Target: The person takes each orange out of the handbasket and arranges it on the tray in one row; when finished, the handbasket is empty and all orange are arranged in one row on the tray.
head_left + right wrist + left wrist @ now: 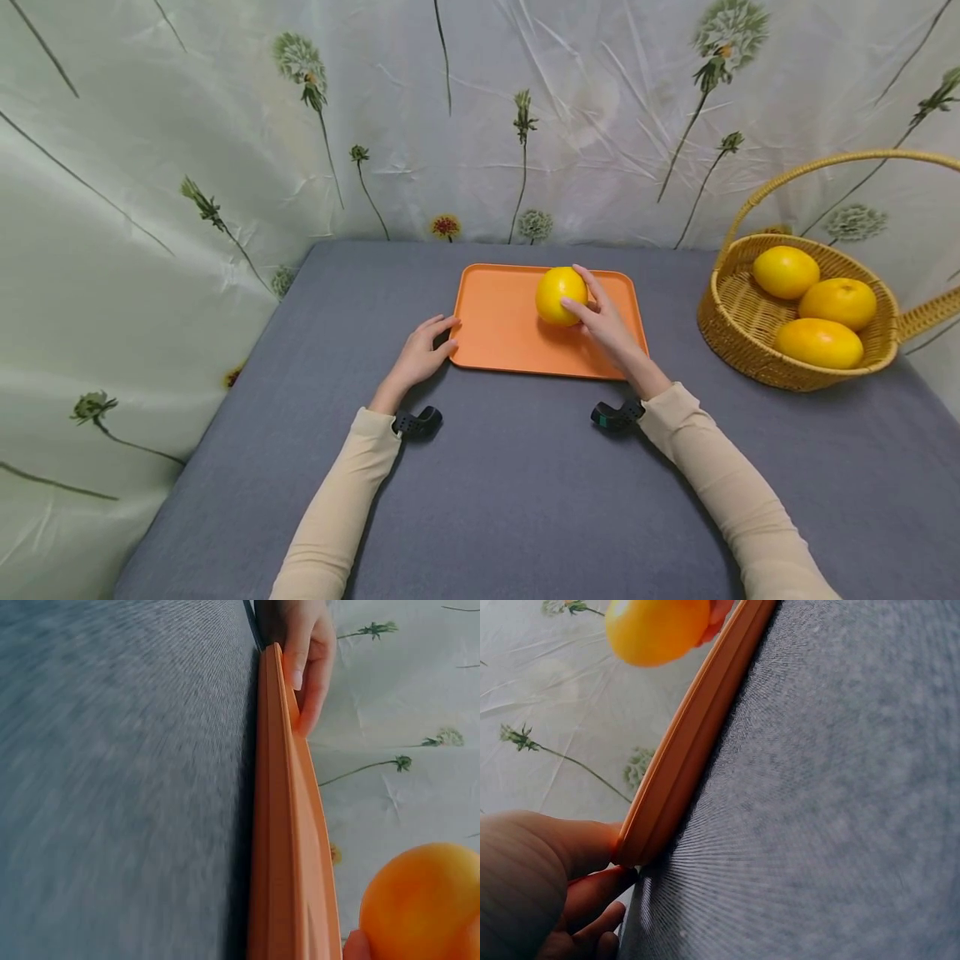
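My right hand (609, 327) holds a round yellow-orange orange (561, 296) between thumb and fingers, over the right half of an orange tray (498, 321). Both wrist views show the orange (656, 630) raised above the tray's rim (686, 742). At the tray's left edge, my left hand (422, 354) grips the rim near the front corner. Its thumb and fingers (319, 671) lie over that edge in the right wrist view. Only a fingertip of the right hand (357, 946) shows there, beside the orange (424, 904).
A wicker basket (738, 346) with a tall handle stands at the right of the grey-blue table (517, 492). Three yellow fruits (819, 343) lie inside it. A dandelion-patterned curtain (465, 125) hangs behind the table and along its left side.
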Available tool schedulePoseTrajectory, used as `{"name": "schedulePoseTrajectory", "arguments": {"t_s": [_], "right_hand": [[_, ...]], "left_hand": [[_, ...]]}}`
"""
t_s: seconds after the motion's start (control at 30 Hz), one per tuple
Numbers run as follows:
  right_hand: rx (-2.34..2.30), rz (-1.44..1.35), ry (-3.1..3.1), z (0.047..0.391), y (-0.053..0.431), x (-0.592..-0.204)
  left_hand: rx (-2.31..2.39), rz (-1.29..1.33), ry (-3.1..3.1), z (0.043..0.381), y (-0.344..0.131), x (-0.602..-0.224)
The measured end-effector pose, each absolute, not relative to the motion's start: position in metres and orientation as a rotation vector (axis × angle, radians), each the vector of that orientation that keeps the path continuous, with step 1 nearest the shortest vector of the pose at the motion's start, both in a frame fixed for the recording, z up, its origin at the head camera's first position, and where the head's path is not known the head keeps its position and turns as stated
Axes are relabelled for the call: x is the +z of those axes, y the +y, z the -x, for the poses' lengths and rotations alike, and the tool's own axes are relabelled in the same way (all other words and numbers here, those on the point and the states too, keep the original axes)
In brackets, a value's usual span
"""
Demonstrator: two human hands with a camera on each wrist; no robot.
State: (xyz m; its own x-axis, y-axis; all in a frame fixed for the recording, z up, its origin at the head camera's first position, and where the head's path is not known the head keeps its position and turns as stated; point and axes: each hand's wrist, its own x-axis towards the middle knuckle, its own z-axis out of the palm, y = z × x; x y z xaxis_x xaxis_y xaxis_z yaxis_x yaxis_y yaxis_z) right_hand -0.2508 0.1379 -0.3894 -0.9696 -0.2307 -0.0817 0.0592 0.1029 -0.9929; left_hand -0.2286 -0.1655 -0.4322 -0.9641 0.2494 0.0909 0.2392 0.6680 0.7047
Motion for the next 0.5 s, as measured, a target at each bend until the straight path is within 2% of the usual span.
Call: {"name": "schedulePoseTrajectory", "arguments": {"t_s": [0.5], "right_hand": [[-1.951,0.156,2.112,0.267,0.092,-0.397]], "left_hand": [[1.204,-0.43,2.865,0.23,-0.164,-0.431]]}}
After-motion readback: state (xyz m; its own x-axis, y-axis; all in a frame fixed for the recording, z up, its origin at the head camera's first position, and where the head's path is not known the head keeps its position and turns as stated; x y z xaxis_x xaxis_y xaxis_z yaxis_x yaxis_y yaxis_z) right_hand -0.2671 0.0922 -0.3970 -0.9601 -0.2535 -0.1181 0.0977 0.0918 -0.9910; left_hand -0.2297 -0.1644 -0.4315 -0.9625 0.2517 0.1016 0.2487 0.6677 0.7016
